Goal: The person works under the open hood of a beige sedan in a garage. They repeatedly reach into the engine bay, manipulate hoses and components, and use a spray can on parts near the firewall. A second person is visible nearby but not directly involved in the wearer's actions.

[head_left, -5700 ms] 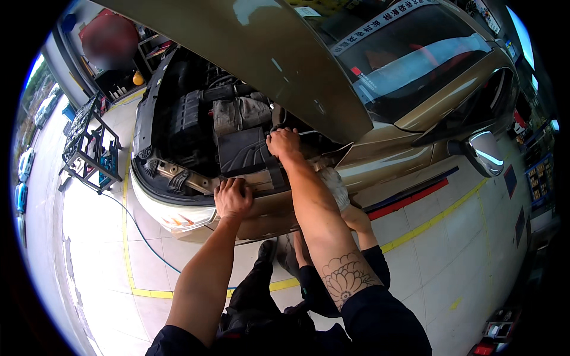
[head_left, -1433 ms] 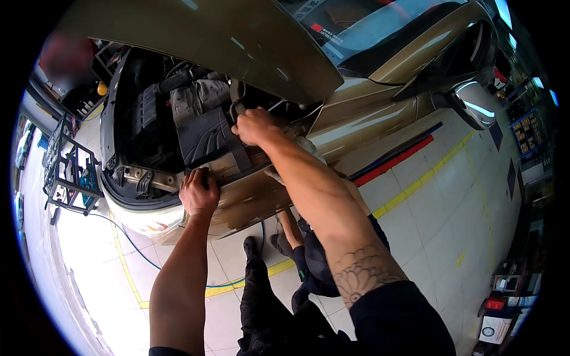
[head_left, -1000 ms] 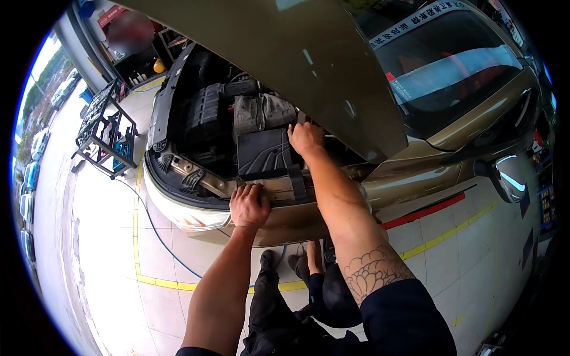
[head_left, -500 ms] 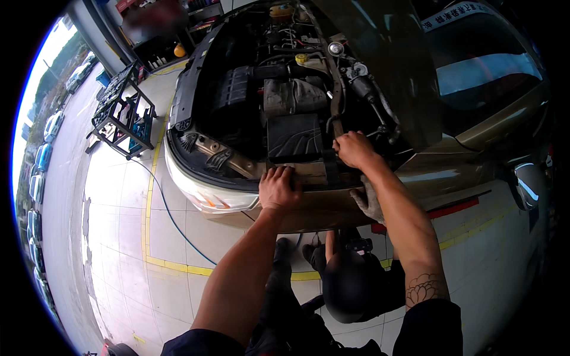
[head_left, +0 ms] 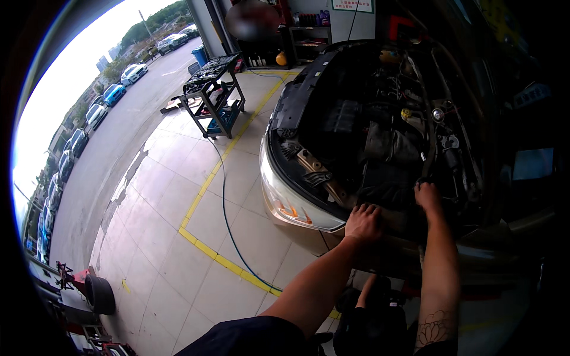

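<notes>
here, in the head view: a car of gold-brown colour stands at the right side, and its engine bay is uncovered.
left hand: it lies open with palm down on the edge of the car's body, just behind the headlamp; the fingers are bent over this edge.
right hand: it is at the near side of the engine bay, with curled fingers; it is too dark there, so i cannot tell if it grips something.
black box: it sits inside the engine bay, beyond the left hand and just left of the right hand.
yellow cap: deeper in the engine bay, well apart from both hands.
co-worker: a person in dark clothes is low beside the car, below the two forearms.
floor: on its pale tiles stand a tool trolley and a blue-green hose runs across.
lower left: a dark tyre stands upright.
</notes>
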`<state>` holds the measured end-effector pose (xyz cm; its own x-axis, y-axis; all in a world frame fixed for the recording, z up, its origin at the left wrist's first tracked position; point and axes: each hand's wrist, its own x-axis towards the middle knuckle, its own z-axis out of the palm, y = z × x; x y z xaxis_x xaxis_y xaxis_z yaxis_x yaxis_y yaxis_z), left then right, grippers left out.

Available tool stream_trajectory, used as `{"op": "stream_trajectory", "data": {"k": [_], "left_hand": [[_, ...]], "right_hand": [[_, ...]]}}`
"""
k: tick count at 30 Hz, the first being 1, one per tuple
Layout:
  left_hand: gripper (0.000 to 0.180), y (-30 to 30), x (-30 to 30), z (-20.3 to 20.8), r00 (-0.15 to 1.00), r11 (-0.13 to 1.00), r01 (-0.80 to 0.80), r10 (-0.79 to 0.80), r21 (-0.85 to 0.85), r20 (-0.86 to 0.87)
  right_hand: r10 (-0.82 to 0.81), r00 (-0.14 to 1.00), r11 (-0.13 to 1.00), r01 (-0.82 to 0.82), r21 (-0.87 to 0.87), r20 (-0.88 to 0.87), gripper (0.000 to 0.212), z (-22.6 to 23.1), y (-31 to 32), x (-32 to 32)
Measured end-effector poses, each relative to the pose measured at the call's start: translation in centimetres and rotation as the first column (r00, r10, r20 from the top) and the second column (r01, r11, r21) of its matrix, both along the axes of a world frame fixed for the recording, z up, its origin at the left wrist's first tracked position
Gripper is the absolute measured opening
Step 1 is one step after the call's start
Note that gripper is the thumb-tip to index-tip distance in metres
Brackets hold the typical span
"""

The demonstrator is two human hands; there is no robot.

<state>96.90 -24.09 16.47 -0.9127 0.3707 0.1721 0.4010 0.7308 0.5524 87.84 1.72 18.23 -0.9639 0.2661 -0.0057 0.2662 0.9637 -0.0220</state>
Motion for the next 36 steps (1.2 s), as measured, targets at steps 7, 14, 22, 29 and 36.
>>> {"op": "stream_trajectory", "data": {"k": [7, 14, 22, 29, 36], "left_hand": [[0.039, 1.0, -1.0, -0.2, 1.0, 0.999, -0.007, 0.008, 0.039, -0.022], [0.03, 3.2, -3.5, -0.8, 0.985, 0.997, 0.004, 0.009, 0.072, -0.17], [0.03, 2.9, -5.5, -1.8, 0.978, 0.998, -0.003, 0.015, 0.058, -0.206], [0.029, 3.3, -5.3, -2.2, 0.967, 1.0, 0.0, 0.005, 0.023, -0.256], [0.026, 4.1, -5.2, -1.4, 0.976, 1.0, -0.003, -0.003, -0.026, -0.216]], "right_hand": [[0.157, 0.986, 0.987, -0.159, 0.033, 0.061, 0.046, 2.0, 1.0, 5.1], [0.266, 0.959, 0.962, -0.258, -0.089, 0.096, 0.046, 4.2, 2.5, 1.8], [0.067, 0.993, 0.989, -0.079, -0.128, -0.093, 0.046, 0.4, 2.1, -6.2], [0.037, 0.993, 0.979, -0.058, -0.196, -0.109, 0.04, -1.3, 0.8, -6.0], [0.125, 0.98, 0.978, -0.148, -0.149, -0.153, 0.048, -1.4, 1.1, -3.2]]}}
